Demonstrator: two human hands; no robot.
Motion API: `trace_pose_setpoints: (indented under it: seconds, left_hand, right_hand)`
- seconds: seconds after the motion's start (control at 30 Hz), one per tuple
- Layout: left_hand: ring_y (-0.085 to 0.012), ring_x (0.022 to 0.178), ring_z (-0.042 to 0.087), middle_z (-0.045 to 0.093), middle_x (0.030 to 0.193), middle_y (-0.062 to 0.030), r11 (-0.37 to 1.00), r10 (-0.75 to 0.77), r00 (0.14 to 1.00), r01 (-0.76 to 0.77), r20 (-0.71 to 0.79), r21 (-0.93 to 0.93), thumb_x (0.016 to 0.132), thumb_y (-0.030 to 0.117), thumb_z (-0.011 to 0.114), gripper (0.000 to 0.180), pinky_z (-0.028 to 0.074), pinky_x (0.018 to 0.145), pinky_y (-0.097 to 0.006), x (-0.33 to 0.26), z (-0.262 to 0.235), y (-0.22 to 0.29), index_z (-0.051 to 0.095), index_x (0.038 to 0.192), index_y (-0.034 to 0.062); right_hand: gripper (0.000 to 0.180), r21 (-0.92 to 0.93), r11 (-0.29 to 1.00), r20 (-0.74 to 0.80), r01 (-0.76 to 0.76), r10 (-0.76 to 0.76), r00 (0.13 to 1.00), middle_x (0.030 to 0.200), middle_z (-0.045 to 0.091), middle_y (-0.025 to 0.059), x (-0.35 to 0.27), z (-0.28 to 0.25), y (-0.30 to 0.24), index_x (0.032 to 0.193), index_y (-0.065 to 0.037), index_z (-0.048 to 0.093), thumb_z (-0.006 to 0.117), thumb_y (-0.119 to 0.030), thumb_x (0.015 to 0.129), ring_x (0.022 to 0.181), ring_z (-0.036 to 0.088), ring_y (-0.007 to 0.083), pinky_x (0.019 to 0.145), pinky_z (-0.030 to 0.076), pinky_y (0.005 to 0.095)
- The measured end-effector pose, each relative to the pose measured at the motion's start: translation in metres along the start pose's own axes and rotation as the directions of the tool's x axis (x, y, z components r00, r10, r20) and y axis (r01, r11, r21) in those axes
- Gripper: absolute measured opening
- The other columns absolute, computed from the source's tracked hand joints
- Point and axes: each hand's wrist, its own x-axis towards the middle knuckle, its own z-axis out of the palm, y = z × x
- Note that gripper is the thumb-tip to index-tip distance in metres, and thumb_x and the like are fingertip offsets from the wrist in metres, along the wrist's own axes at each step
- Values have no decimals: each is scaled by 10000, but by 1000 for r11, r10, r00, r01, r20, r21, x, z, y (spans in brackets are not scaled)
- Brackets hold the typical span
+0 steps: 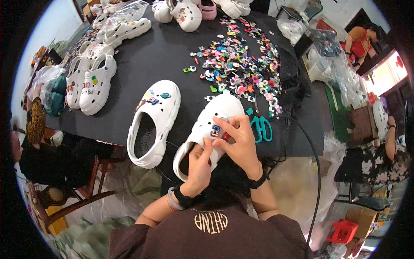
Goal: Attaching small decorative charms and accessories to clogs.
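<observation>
At the near edge of the black desk (pixel 164 56), both hands grip a white foam clog (pixel 215 114) with a thick ridged sole and a row of round holes across its smooth rounded toe. The left hand (pixel 199 166) clasps the clog at its heel opening, fingers curled over the rim. The right hand (pixel 241 142) lies over the top of the clog, fingertips pinching a small flat charm (pixel 215 131) with red, white and blue on it, pressed against the upper. Each wrist wears a dark band, and the left also carries a pale bangle.

Just beside the held clog, to its left, a second white clog (pixel 153 123) lies on the desk, sole down, with several small coloured charms on its toe. Just to the right of the hands lie teal-handled scissors (pixel 261 127), partly hidden by the right hand. Beyond the clog, a wide scatter of little charms (pixel 239 64) in many colours, flat and mostly rounded, covers the middle of the desk. More white clogs (pixel 92 80) stand in a row along the left side, some already decorated, and others crowd the far edge. A thin black cable (pixel 317 164) hangs off the right edge of the desk. Clear plastic bags (pixel 332 64) pile up to the right, and another person (pixel 362 41) sits far off there.
</observation>
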Motion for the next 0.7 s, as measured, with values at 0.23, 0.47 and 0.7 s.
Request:
trace_pose_setpoints:
  seconds: [0.23, 0.47, 0.7]
  left_hand:
    - [-16, 536, 408, 498, 619, 47, 989, 86, 996, -89, 31, 117, 934, 385, 483, 409, 275, 465, -204, -11, -8, -6, 574, 722, 48]
    - [-28, 600, 353, 457, 661, 60, 993, 57, 998, -57, 9, 108, 924, 358, 523, 382, 269, 499, -209, -14, -16, -15, 602, 807, 2]
    - [-27, 621, 395, 526, 726, 40, 971, 231, 971, -225, -65, 86, 901, 273, 581, 318, 307, 510, -206, 2, -10, -22, 612, 891, -43]
  right_hand:
    - [469, -98, 986, 137, 133, -119, 983, 733, 414, 0, 3, -5, -6, 1058, -198, 679, 737, -338, 614, 674, 418, 172, 604, 322, 306]
    - [341, -283, 939, 12, 194, -199, 980, 684, 383, -19, -9, 9, -5, 1047, -187, 683, 631, -372, 765, 651, 412, 147, 617, 289, 292]
    - [196, -278, 952, -27, 130, -143, 989, 648, 434, -17, -4, 23, -4, 986, -143, 691, 630, -220, 816, 624, 439, 158, 621, 299, 297]
